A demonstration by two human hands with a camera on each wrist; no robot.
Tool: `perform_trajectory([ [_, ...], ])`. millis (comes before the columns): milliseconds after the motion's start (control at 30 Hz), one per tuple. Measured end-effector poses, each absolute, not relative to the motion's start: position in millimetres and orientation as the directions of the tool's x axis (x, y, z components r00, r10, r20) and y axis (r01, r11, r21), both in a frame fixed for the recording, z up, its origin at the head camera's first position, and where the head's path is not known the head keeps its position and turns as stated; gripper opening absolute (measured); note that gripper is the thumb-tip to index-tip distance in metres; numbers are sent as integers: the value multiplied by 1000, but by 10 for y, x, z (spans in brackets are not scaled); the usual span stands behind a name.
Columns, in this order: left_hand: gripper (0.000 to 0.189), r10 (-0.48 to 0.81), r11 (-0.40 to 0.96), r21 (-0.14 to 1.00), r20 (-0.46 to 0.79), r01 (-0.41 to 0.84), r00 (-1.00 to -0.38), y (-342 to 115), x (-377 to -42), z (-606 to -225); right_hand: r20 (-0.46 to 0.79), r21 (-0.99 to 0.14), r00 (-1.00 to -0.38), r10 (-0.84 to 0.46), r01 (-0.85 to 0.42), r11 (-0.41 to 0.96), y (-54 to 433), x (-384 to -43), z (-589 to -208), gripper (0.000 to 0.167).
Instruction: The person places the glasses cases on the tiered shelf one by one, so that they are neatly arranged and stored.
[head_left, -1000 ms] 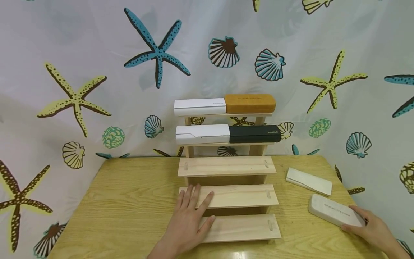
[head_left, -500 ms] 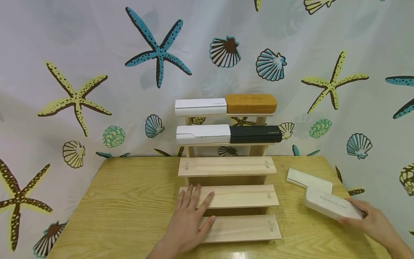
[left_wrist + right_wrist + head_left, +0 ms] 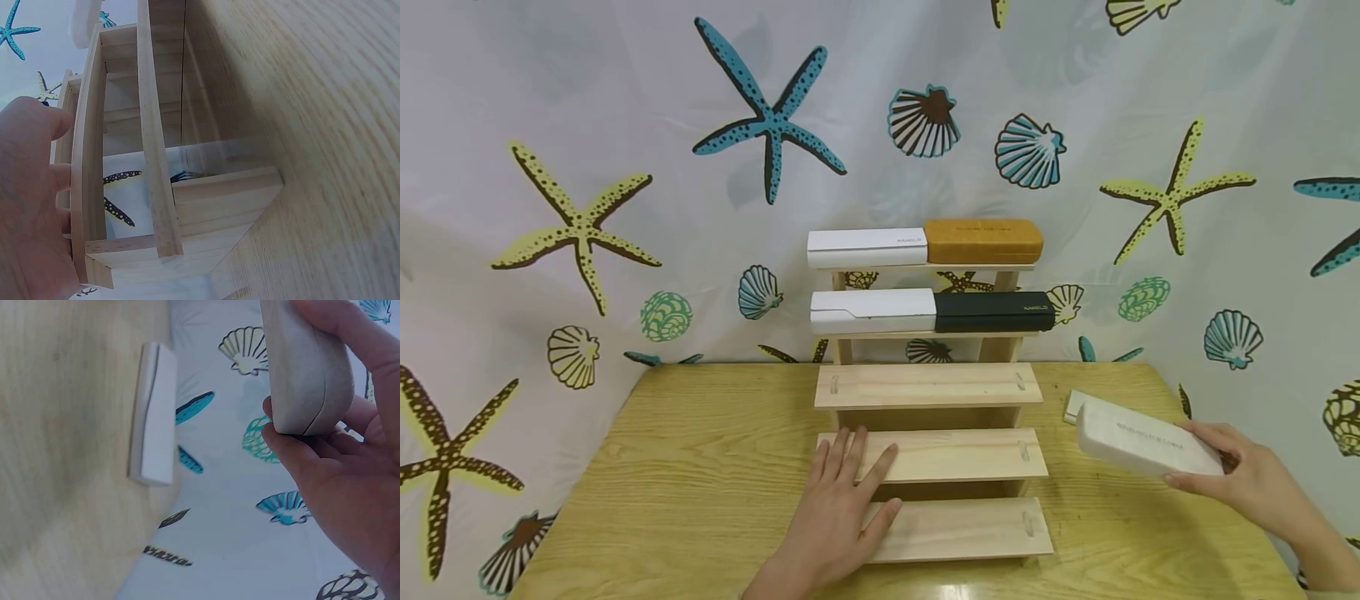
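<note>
My right hand [image 3: 1255,483] grips the near end of a pale grey glasses case [image 3: 1142,442], thumb on one side and fingers on the other. In the right wrist view the case [image 3: 306,375] is raised above the table and its lid seam shows. A flatter white glasses case [image 3: 156,419] lies on the table behind it, partly covered in the head view. My left hand [image 3: 835,508] rests with spread, straight fingers on the left end of the lower steps of a wooden tiered rack [image 3: 955,537].
On the rack's top step sit a white case [image 3: 867,247] and an orange-brown case [image 3: 983,242]. One step lower are another white case [image 3: 872,311] and a black case [image 3: 992,312]. A curtain [image 3: 587,100] printed with starfish and shells hangs behind the wooden table [image 3: 700,467].
The right hand has lifted the grey glasses case off the table and carried it left and slightly away, so it now overlaps the flat white case. The left hand has stayed put.
</note>
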State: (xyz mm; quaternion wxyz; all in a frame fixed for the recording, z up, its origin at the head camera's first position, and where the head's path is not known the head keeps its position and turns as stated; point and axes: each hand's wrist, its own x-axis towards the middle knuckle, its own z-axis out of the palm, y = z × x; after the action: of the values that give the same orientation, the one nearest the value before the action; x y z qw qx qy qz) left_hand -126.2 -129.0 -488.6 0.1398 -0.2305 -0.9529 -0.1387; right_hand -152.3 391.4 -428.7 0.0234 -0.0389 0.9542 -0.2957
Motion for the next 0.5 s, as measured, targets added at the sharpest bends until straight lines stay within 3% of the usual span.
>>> perform_trajectory([
  [500,61,399,854,210,322,475,-859,-1285,-1262,-4859,81,-593,-978,-193,-202,779,3367,-1714,-3831,82],
])
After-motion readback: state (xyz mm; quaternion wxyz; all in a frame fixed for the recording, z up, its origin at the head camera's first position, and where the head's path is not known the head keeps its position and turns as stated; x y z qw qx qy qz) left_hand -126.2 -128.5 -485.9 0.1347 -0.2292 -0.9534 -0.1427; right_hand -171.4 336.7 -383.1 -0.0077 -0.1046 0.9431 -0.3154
